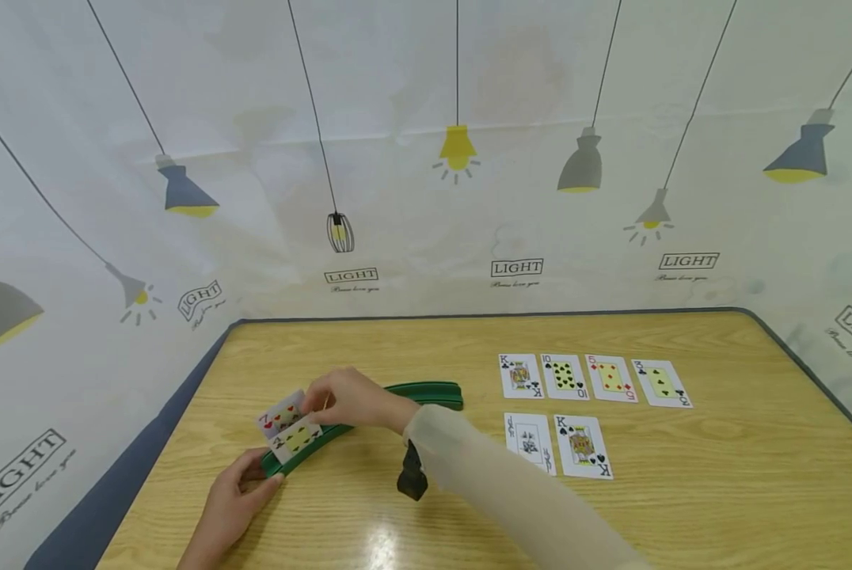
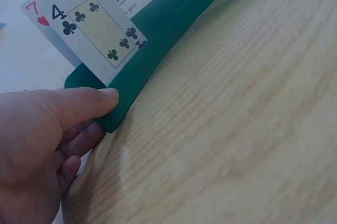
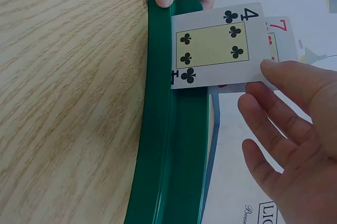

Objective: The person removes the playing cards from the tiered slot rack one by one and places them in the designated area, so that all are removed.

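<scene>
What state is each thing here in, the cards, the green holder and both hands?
Green card holder: flat on the table, steadied at one end.
4 of clubs: upright in the holder, face showing.
7 of hearts: behind the 4.
Six table cards: lying face up.
Left hand: gripping the holder's end.
Right hand: pinching the cards.

"4" and "7" on cards

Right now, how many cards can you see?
8. Two stand in the green holder: the 4 of clubs and 7 of hearts. Six lie face up: a row of four, two below.
</scene>
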A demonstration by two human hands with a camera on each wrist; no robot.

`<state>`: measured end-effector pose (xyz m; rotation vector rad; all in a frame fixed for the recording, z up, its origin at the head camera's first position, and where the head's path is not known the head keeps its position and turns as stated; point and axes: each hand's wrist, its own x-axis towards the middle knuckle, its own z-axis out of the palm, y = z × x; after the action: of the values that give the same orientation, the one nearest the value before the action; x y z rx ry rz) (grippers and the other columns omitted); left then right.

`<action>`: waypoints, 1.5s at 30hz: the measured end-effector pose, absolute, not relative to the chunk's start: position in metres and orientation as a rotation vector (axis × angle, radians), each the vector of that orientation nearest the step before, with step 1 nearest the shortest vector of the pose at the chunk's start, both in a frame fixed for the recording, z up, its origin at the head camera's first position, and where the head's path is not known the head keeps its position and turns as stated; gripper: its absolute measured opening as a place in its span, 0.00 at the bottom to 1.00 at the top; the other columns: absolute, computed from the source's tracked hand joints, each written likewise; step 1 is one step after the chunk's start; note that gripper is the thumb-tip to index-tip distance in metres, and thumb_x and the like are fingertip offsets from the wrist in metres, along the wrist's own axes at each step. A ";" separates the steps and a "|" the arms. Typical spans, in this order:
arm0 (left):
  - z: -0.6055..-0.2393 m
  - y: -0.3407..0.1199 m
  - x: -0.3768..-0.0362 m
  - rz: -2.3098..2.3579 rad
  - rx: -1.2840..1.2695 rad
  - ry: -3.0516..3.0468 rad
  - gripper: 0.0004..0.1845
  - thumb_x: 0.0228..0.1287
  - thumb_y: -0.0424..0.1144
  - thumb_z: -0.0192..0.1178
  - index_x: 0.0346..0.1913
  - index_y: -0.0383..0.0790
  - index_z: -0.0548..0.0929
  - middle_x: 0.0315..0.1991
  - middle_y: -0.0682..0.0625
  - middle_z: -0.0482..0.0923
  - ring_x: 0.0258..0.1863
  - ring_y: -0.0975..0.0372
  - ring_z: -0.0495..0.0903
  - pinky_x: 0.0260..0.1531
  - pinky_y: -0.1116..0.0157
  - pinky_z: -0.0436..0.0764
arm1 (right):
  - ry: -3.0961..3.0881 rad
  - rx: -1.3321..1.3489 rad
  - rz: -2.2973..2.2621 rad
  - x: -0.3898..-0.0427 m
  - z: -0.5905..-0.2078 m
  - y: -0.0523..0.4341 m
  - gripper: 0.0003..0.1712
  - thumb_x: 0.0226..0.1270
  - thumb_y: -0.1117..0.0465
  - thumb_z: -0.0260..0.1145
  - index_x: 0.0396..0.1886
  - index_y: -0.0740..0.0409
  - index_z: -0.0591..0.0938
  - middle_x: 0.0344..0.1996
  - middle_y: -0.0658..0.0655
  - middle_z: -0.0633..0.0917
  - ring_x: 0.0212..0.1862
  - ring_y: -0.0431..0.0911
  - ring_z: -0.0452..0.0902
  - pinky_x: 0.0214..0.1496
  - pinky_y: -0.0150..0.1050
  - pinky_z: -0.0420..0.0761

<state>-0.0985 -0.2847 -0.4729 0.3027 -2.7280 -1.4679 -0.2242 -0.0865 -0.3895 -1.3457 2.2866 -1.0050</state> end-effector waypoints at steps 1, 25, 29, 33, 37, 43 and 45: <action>-0.473 -0.284 -0.098 -1.466 0.301 -2.727 0.23 0.59 0.36 0.62 0.57 0.34 0.73 0.47 0.41 0.76 0.43 0.57 0.76 0.38 0.70 0.76 | 2.291 -1.340 -1.005 -0.224 -0.391 -0.086 0.07 0.62 0.62 0.64 0.38 0.56 0.84 0.30 0.45 0.81 0.32 0.32 0.74 0.35 0.23 0.73; -0.472 -0.285 -0.098 -1.431 0.252 -2.730 0.22 0.59 0.36 0.62 0.56 0.34 0.73 0.46 0.41 0.76 0.43 0.57 0.76 0.38 0.69 0.76 | 2.308 -1.287 -1.161 -0.223 -0.390 -0.080 0.07 0.63 0.59 0.63 0.35 0.54 0.85 0.32 0.44 0.83 0.33 0.31 0.75 0.36 0.23 0.74; -0.473 -0.285 -0.098 -1.433 0.263 -2.719 0.21 0.58 0.35 0.63 0.55 0.35 0.75 0.45 0.42 0.77 0.41 0.59 0.76 0.37 0.69 0.76 | 2.313 -1.275 -1.204 -0.224 -0.387 -0.072 0.08 0.64 0.57 0.62 0.36 0.52 0.85 0.33 0.43 0.82 0.33 0.31 0.74 0.35 0.25 0.74; -0.472 -0.283 -0.098 -1.433 0.271 -2.710 0.21 0.57 0.34 0.64 0.54 0.35 0.75 0.44 0.43 0.77 0.40 0.60 0.76 0.37 0.69 0.76 | 2.326 -1.291 -1.246 -0.228 -0.383 -0.060 0.08 0.65 0.57 0.61 0.37 0.52 0.84 0.32 0.43 0.82 0.33 0.32 0.74 0.36 0.25 0.74; -0.473 -0.283 -0.098 -1.413 0.268 -2.712 0.21 0.57 0.35 0.64 0.54 0.35 0.75 0.43 0.43 0.77 0.39 0.62 0.76 0.37 0.69 0.75 | 2.386 -1.329 -1.269 -0.232 -0.378 -0.044 0.07 0.66 0.58 0.60 0.37 0.53 0.83 0.32 0.46 0.83 0.33 0.33 0.74 0.36 0.27 0.74; -0.476 -0.285 -0.098 -1.396 0.247 -2.715 0.23 0.57 0.37 0.64 0.55 0.35 0.75 0.42 0.44 0.78 0.38 0.64 0.76 0.36 0.69 0.75 | 2.506 -1.256 -1.267 -0.239 -0.369 -0.015 0.07 0.65 0.59 0.61 0.37 0.54 0.83 0.30 0.46 0.82 0.32 0.35 0.74 0.36 0.29 0.74; -0.477 -0.285 -0.098 -1.397 0.241 -2.716 0.23 0.57 0.38 0.64 0.55 0.35 0.75 0.42 0.44 0.78 0.38 0.64 0.76 0.36 0.69 0.75 | 2.534 -1.222 -1.258 -0.242 -0.366 -0.003 0.07 0.66 0.58 0.61 0.38 0.54 0.83 0.31 0.47 0.82 0.33 0.36 0.75 0.37 0.30 0.74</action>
<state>-0.0985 -0.2850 -0.4769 0.2408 -2.7162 -1.3970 -0.2420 -0.0028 -0.3663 -1.2221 2.5337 -1.2581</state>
